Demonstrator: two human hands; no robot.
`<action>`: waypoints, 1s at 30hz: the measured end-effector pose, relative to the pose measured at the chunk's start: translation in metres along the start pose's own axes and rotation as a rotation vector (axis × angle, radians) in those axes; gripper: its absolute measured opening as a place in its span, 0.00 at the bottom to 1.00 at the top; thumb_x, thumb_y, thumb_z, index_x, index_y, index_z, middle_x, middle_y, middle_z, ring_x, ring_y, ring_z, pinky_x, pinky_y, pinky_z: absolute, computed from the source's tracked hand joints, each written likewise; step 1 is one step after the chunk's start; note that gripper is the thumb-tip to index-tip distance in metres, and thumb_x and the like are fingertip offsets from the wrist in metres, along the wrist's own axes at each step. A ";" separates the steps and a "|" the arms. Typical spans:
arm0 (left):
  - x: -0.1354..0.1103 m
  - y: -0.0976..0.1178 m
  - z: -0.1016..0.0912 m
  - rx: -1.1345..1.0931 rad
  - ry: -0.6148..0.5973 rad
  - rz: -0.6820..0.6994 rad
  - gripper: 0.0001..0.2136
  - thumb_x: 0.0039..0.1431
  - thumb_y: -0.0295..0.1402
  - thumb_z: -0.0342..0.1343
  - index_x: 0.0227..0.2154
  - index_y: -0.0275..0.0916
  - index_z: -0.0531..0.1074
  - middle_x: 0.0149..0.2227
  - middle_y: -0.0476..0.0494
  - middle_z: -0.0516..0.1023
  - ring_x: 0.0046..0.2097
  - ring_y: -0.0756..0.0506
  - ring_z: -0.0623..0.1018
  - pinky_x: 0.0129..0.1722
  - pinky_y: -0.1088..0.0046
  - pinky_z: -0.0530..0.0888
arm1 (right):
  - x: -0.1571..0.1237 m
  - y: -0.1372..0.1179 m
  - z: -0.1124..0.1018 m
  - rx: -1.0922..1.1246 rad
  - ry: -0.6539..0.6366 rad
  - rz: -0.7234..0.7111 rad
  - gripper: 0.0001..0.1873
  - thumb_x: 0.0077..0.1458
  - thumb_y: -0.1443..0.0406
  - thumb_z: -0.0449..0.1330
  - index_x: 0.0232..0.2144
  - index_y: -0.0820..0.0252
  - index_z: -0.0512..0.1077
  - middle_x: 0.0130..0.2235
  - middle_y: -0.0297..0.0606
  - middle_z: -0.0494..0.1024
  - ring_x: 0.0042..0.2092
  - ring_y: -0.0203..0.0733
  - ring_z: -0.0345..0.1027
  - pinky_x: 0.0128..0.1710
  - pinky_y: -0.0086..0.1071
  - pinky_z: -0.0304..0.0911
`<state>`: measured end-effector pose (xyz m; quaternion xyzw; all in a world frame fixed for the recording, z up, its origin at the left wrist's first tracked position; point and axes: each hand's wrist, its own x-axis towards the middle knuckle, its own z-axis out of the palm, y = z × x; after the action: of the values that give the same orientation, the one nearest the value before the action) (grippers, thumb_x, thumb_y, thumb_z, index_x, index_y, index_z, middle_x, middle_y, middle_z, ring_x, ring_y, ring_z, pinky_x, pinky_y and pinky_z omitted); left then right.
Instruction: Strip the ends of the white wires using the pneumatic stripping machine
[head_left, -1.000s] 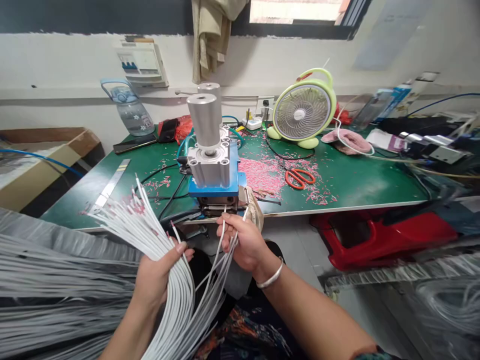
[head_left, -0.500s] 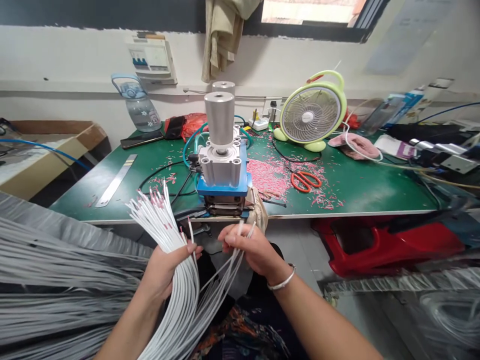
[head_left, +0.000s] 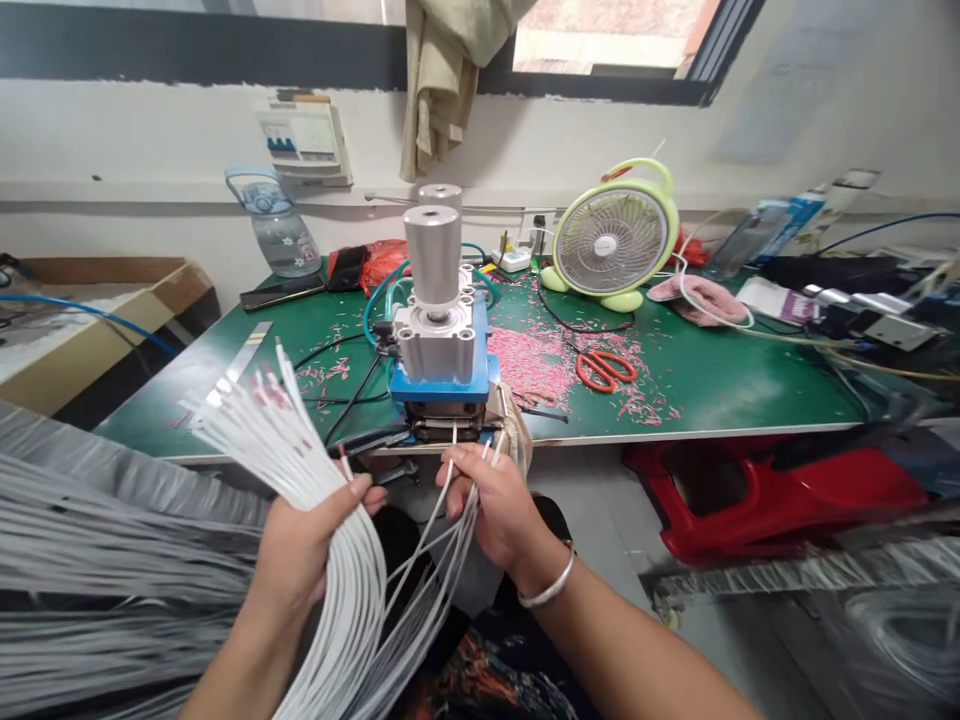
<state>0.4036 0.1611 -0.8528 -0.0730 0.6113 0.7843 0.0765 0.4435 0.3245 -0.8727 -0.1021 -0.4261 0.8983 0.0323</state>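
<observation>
A: While the left hand (head_left: 304, 545) grips the white wire bundle (head_left: 330, 560) at lower left, what's the right hand (head_left: 491, 500) doing?

B: Pinching one wire (head_left: 448, 478) at the press (head_left: 439, 375), centre frame; I'd feed it straight and keep the fingers clear.

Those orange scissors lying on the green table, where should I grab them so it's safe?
Take the orange scissors by the two looped handles, which point toward the table's front right; the closed blades point back toward the fan. They lie flat among pink scraps, so coming from above and from the front edge, with fingers hooked through the loops, looks safest. That likely keeps you off the tips.
</observation>
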 end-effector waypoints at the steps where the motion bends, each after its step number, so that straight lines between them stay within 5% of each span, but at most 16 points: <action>1: 0.002 0.003 0.000 -0.038 0.026 -0.001 0.14 0.34 0.25 0.64 0.29 0.37 0.68 0.21 0.53 0.74 0.24 0.48 0.76 0.28 0.72 0.75 | 0.001 -0.003 0.001 0.045 0.008 0.020 0.12 0.45 0.59 0.58 0.27 0.65 0.67 0.23 0.33 0.70 0.15 0.28 0.58 0.14 0.23 0.52; 8: 0.005 0.016 0.000 -0.120 0.046 -0.030 0.10 0.39 0.20 0.59 0.27 0.36 0.69 0.21 0.51 0.74 0.24 0.50 0.76 0.26 0.75 0.76 | 0.007 -0.007 0.003 0.140 0.049 0.024 0.11 0.45 0.61 0.58 0.27 0.65 0.68 0.22 0.34 0.70 0.16 0.28 0.58 0.15 0.24 0.57; 16: 0.003 -0.001 0.004 -0.146 -0.003 -0.211 0.11 0.39 0.21 0.59 0.27 0.36 0.67 0.20 0.51 0.72 0.23 0.50 0.75 0.24 0.74 0.75 | -0.005 -0.007 -0.022 -0.157 -0.297 0.028 0.14 0.46 0.58 0.58 0.23 0.67 0.70 0.22 0.35 0.71 0.18 0.27 0.58 0.18 0.22 0.54; 20: 0.002 -0.014 0.005 -0.130 -0.097 -0.190 0.12 0.36 0.23 0.62 0.26 0.36 0.66 0.21 0.52 0.72 0.26 0.49 0.76 0.31 0.72 0.74 | -0.011 0.000 -0.019 -0.192 -0.310 0.043 0.13 0.43 0.59 0.61 0.25 0.67 0.71 0.24 0.36 0.72 0.24 0.31 0.64 0.24 0.24 0.58; 24: -0.001 -0.022 0.009 -0.100 -0.208 -0.179 0.10 0.37 0.27 0.62 0.24 0.35 0.67 0.25 0.48 0.75 0.36 0.44 0.76 0.34 0.71 0.72 | -0.012 0.020 -0.006 -0.399 -0.324 0.111 0.17 0.45 0.56 0.58 0.29 0.66 0.72 0.15 0.29 0.65 0.16 0.29 0.57 0.18 0.23 0.53; 30: -0.005 -0.015 0.015 -0.013 -0.232 -0.108 0.16 0.36 0.29 0.63 0.32 0.33 0.71 0.33 0.41 0.76 0.33 0.42 0.76 0.32 0.67 0.73 | -0.010 0.026 0.006 -0.375 -0.241 -0.039 0.17 0.47 0.55 0.56 0.22 0.65 0.70 0.15 0.29 0.63 0.17 0.27 0.54 0.18 0.23 0.50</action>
<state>0.4116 0.1789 -0.8621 -0.0152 0.5886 0.7860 0.1883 0.4531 0.3025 -0.8875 0.0103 -0.5883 0.8083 -0.0210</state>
